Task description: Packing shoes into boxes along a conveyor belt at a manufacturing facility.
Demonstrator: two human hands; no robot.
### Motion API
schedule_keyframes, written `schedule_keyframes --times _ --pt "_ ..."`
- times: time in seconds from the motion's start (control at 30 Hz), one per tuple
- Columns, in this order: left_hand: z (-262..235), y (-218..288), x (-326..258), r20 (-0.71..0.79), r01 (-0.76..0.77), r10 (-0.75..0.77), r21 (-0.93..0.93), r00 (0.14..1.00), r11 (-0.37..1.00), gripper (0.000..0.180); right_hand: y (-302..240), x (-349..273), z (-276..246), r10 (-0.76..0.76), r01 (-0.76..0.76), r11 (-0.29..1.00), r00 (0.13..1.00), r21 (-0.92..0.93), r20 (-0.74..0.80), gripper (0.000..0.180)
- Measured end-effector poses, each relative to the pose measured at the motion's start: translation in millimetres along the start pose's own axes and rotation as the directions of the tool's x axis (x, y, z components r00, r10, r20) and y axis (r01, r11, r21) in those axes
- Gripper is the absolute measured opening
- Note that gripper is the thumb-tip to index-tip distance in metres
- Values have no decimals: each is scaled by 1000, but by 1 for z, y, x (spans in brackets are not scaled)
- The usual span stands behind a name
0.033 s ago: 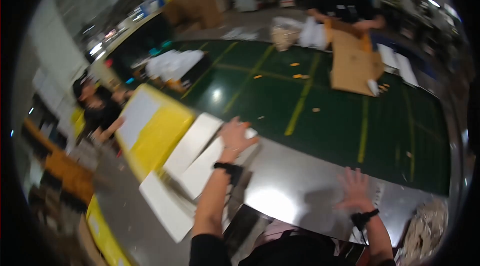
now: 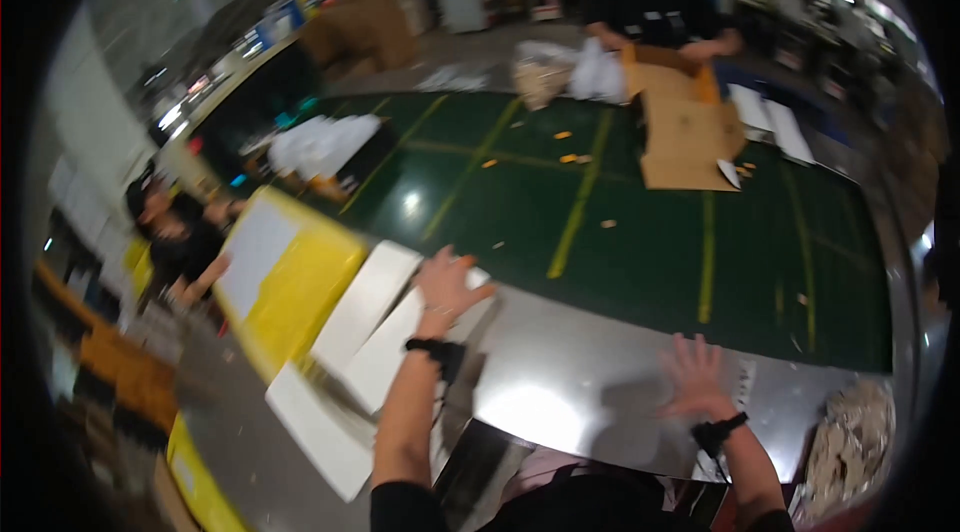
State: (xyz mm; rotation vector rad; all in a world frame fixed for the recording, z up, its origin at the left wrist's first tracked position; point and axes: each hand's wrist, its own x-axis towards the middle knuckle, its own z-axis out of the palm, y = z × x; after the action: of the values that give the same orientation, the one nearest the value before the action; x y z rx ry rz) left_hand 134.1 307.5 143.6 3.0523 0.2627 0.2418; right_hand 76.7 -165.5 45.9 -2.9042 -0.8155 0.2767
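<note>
My left hand [image 2: 449, 284] lies over the far end of a white carton [image 2: 392, 364], fingers spread, with a dark band round its wrist. Beside this carton, to the left, is another white carton [image 2: 366, 294], and a white flap [image 2: 318, 429] reaches out toward the near side. My right hand [image 2: 697, 378] is spread above the bare metal strip of the table [image 2: 560, 332], a shadow next to it. Nothing shows in its fingers. Whether its palm touches the metal I cannot tell.
A yellow-wrapped package [image 2: 310, 277] with a white sheet stands left, held by a co-worker [image 2: 180, 237]. Another person [image 2: 662, 7] handles an open brown box [image 2: 690, 137] across the green belt [image 2: 480, 192]. Small orange pieces [image 2: 570, 159] lie there. Crumpled wrapping [image 2: 848, 442] sits at right.
The whole view has shifted slightly, so the scene sits further left. Both hands keep about the same pose, my left hand still over the white carton.
</note>
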Motion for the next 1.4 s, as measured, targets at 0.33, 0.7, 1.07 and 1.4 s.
schedule_keyframes --times 0.33,0.7,1.07,1.4 --pt "-4 19 -2 -37 134 -134 14 990 991 83 -10 -8 -30 42 -47 996 997 82 63 123" --pt "-17 25 -5 86 167 -166 -5 982 986 84 76 -40 -3 402 -395 889 915 233 20 108" --pt "-13 21 -3 87 167 -168 12 982 986 81 152 -99 -56 576 -713 693 634 102 516 156" --pt "-8 24 1 109 163 -173 98 979 982 81 147 -96 -62 599 -751 650 602 120 528 154"
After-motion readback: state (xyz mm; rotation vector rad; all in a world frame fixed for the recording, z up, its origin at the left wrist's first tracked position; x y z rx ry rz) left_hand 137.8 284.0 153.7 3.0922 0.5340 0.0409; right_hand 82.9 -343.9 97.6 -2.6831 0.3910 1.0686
